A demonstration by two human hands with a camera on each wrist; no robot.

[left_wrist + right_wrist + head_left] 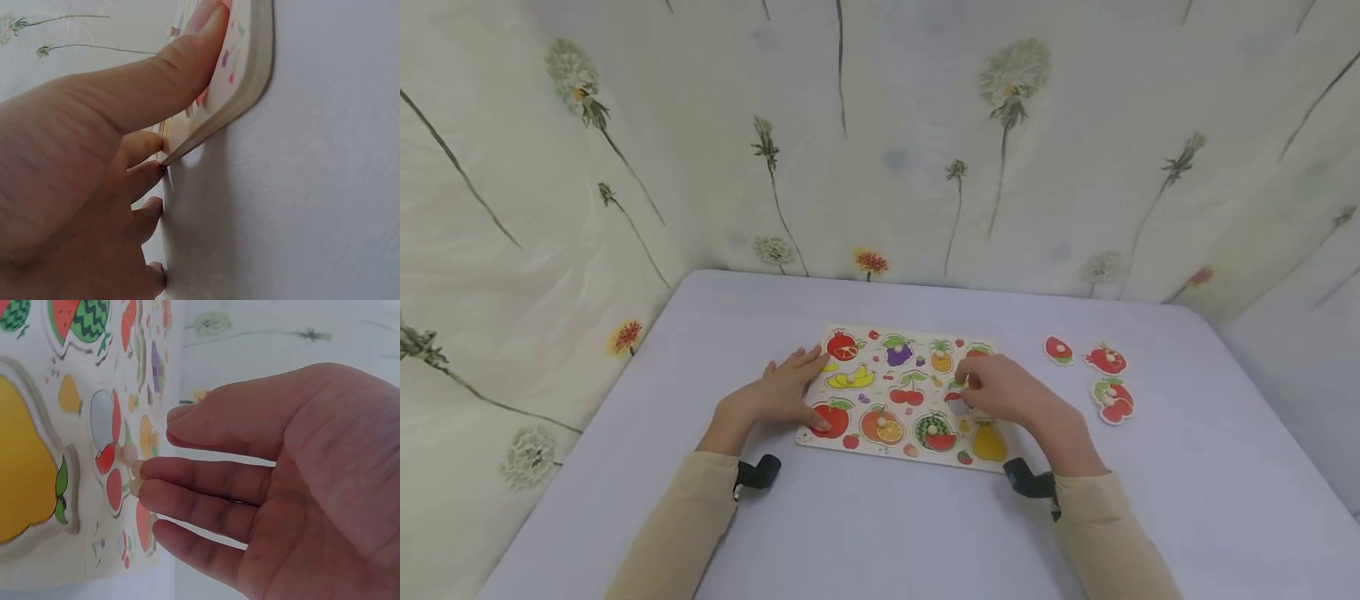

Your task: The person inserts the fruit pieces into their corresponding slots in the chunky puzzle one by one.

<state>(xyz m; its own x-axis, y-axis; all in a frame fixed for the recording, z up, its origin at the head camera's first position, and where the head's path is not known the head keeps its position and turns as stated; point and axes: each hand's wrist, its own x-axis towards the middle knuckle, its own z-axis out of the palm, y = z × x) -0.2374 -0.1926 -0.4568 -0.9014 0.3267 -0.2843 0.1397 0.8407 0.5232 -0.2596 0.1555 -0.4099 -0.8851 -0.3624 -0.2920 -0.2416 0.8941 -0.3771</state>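
Two hands, gripping nothing | your left hand (778,392) lies spread at the left edge of the board (831,442) | your right hand (1003,390) hangs loose by the red-and-white piece (106,456), on its right side | bumping the knob (128,453) may tip it; lifting your left thumb (178,75) may let the board slide

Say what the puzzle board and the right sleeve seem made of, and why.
Puzzle board: probably wood or fibreboard with a smooth printed face; its pale, thick, plain edge suggests this.
Right sleeve: likely woven fabric, matt beige, judging by soft creases near the cuff.
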